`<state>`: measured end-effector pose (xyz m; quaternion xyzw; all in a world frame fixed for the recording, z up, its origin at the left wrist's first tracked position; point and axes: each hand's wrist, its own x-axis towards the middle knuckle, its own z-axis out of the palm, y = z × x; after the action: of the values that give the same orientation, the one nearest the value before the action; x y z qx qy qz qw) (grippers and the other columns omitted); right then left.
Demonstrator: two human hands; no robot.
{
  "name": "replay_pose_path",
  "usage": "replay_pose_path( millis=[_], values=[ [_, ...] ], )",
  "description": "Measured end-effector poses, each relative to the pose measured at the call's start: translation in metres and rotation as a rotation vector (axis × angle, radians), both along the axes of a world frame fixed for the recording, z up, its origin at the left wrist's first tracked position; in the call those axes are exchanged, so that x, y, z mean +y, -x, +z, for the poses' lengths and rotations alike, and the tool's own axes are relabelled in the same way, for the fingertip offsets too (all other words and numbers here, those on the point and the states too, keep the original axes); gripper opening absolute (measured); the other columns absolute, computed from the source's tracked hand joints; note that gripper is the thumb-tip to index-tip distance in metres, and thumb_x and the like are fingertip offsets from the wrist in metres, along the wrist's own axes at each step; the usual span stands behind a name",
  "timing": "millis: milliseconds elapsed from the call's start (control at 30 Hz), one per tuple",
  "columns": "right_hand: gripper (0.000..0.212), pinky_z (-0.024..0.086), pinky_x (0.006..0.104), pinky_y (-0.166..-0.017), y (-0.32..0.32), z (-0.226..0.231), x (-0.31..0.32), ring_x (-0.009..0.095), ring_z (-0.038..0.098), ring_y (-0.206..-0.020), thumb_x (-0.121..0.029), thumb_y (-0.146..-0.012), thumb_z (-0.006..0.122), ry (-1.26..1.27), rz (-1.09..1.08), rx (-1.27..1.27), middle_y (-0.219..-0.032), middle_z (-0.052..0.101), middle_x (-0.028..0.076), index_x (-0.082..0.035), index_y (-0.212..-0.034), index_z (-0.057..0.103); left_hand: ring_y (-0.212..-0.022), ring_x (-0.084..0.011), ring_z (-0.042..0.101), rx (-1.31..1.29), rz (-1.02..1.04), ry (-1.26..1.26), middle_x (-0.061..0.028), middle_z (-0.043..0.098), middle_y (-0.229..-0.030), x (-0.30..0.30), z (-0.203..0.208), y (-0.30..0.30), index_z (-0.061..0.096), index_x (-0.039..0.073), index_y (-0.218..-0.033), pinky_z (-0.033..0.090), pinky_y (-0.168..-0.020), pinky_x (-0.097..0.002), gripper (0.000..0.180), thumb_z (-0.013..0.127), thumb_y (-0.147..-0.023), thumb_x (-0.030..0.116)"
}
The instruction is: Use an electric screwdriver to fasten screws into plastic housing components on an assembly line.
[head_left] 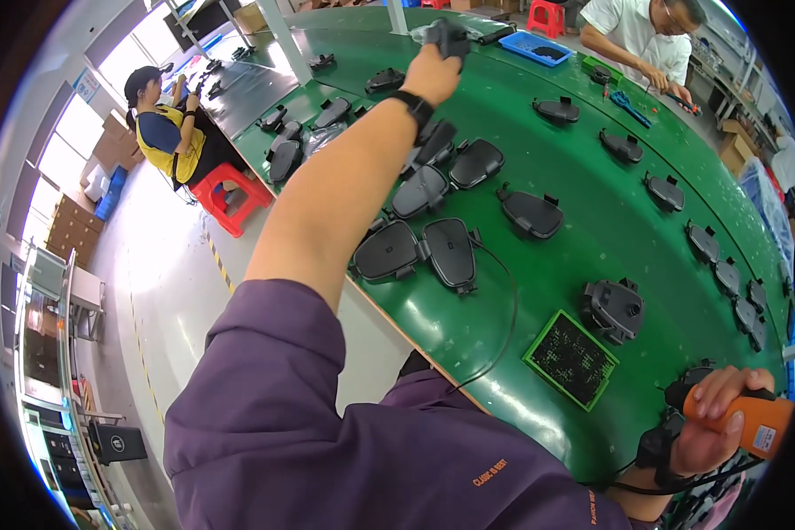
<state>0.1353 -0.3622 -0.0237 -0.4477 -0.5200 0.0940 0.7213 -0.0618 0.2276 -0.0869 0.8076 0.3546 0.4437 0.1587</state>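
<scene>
My left hand [434,76], a dark band on its wrist, is stretched far over the green table with its fingers closed round a black phone holder [450,40]. My right hand [714,408], at the lower right, is wrapped round an orange electric screwdriver [755,424] with a black cable; its tip is hidden. Below my left forearm lie several black oval phone holders [450,252], some touching. A green-rimmed tray [546,337] of small black parts sits near the table's front edge. Beside it is a thicker black phone holder [615,309], apparently lying back side up.
More phone holders [667,192] line the table's right side. A blue tray [535,49] stands at the far edge, near a co-worker [649,44] handling a tool. Another person [170,124] sits on a red stool [230,199] at left. A thin cable [514,309] crosses the front edge.
</scene>
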Motion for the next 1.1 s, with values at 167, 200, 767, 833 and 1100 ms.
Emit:
replay_pose_path(
  millis=[167, 200, 767, 833, 1100],
  values=[
    [0.042, 0.044, 0.0256, -0.062, 0.002, 0.003, 0.0, 0.011, 0.048, -0.063, -0.027, -0.095, 0.063, -0.044, 0.042, 0.012, -0.071, 0.05, 0.002, -0.001, -0.123, 0.046, -0.065, -0.0177, 0.068, -0.168, -0.021, 0.03, -0.0107, 0.07, -0.086, -0.036, 0.055, -0.075, 0.06, -0.005, -0.113, 0.057, -0.059, -0.0312, 0.031, 0.061, -0.095, 0.02],
    [0.04, 0.044, 0.0258, -0.063, 0.001, 0.004, -0.003, 0.011, 0.047, -0.063, -0.026, -0.095, 0.062, -0.046, 0.054, -0.001, -0.071, 0.049, 0.002, -0.002, -0.123, 0.046, -0.081, -0.023, 0.071, -0.13, -0.187, 0.17, -0.0173, 0.071, -0.091, -0.067, 0.082, -0.076, 0.058, -0.007, -0.114, 0.057, -0.07, -0.0353, 0.033, 0.06, -0.094, 0.019],
    [0.045, 0.044, 0.0251, -0.06, 0.003, 0.0, -0.008, 0.01, 0.047, -0.062, -0.031, -0.095, 0.063, 0.047, -0.08, 0.077, -0.069, 0.048, 0.001, -0.002, -0.125, 0.045, -0.093, -0.0467, 0.066, 0.655, 0.584, -0.468, -0.0284, 0.068, -0.103, -0.158, 0.175, 0.385, 0.057, -0.003, -0.112, 0.052, -0.081, -0.052, 0.03, 0.058, -0.093, 0.021],
    [0.042, 0.044, 0.0253, -0.061, -0.001, -0.005, -0.006, 0.01, 0.046, -0.062, -0.03, -0.097, 0.062, 0.031, -0.072, 0.068, -0.069, 0.047, 0.001, -0.002, -0.124, 0.046, -0.094, -0.0477, 0.065, 0.616, 0.631, -0.444, -0.0282, 0.068, -0.096, -0.135, 0.117, 0.421, 0.057, -0.002, -0.108, 0.051, -0.083, -0.0548, 0.026, 0.059, -0.092, 0.018],
    [0.037, 0.037, 0.0233, -0.07, -0.047, -0.024, -0.025, 0.008, 0.042, -0.069, -0.02, -0.104, 0.054, 0.093, -0.332, 0.062, -0.076, 0.041, 0.0, 0.001, -0.132, 0.043, -0.096, -0.0464, 0.065, 0.625, 0.715, 0.033, -0.0251, 0.069, -0.097, -0.021, -0.032, 0.455, 0.061, 0.005, -0.109, 0.051, -0.085, -0.0552, 0.019, 0.06, -0.092, 0.012]
  ],
)
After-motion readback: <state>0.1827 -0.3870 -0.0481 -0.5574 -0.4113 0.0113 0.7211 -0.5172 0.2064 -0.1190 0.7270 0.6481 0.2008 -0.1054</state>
